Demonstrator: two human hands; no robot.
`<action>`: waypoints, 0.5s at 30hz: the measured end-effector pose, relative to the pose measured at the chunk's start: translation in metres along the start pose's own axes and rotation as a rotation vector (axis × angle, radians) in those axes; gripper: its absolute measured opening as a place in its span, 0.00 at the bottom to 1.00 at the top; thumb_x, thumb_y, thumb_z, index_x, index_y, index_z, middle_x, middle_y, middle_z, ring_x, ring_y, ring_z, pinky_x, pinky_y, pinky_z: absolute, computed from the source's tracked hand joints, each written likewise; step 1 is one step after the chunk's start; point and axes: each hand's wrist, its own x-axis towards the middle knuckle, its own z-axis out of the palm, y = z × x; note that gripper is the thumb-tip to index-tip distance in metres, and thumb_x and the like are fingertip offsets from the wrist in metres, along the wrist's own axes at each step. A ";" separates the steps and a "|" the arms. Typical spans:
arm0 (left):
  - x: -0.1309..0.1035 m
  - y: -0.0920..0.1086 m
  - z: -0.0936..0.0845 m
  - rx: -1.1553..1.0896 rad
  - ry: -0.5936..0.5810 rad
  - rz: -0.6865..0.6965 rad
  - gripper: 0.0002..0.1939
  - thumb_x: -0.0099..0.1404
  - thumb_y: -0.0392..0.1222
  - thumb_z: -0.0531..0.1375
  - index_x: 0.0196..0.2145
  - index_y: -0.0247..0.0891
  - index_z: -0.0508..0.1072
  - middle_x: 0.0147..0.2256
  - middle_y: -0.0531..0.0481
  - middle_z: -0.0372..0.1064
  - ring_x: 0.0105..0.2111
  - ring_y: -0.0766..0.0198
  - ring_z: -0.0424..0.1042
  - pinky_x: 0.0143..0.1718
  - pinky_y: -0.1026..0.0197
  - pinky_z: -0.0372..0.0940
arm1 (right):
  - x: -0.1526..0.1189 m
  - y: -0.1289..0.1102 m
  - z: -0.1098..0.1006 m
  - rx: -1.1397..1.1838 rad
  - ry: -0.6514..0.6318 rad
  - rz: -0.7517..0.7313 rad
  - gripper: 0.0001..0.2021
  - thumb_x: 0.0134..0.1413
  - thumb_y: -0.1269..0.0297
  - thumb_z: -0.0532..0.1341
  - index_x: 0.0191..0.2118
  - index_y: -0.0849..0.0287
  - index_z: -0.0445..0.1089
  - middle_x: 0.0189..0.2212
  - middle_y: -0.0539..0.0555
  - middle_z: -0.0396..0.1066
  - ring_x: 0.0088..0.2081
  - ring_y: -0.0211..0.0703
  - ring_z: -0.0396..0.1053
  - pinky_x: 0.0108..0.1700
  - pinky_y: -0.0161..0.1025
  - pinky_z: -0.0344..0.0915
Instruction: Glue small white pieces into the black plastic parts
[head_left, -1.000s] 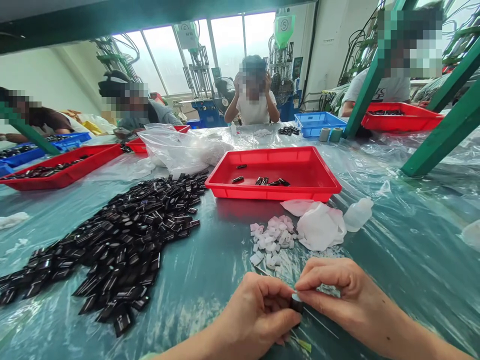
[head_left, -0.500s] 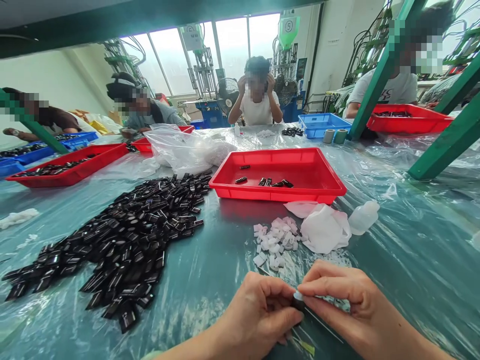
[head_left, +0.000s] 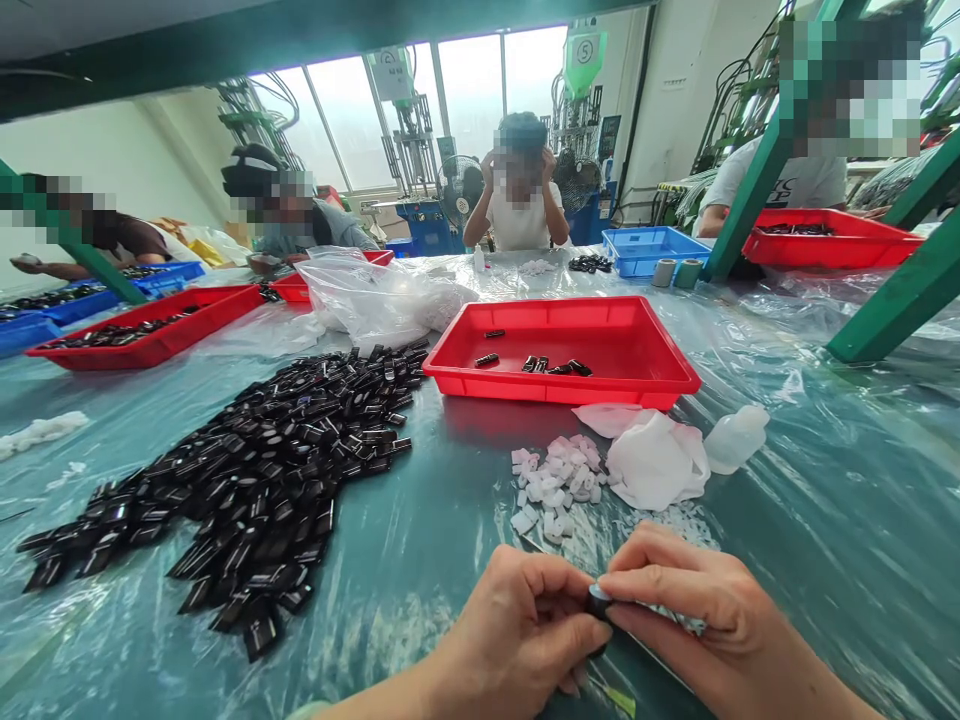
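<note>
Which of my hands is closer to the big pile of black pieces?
Left. Your left hand sits right of the black pile; your right hand is farther right, beyond your left.

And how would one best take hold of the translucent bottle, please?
Probably around the middle of the translucent bottle's body, from the right: it seems to lie on its side, narrower end pointing away and right, with crumpled white material close on its left.
</note>
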 end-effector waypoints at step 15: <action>0.005 0.019 -0.011 -0.169 0.136 -0.003 0.22 0.52 0.38 0.62 0.45 0.35 0.65 0.18 0.61 0.58 0.13 0.72 0.62 0.13 0.71 0.59 | 0.005 0.011 -0.012 -0.273 0.102 0.123 0.08 0.57 0.72 0.53 0.35 0.58 0.68 0.32 0.54 0.67 0.34 0.41 0.66 0.35 0.37 0.63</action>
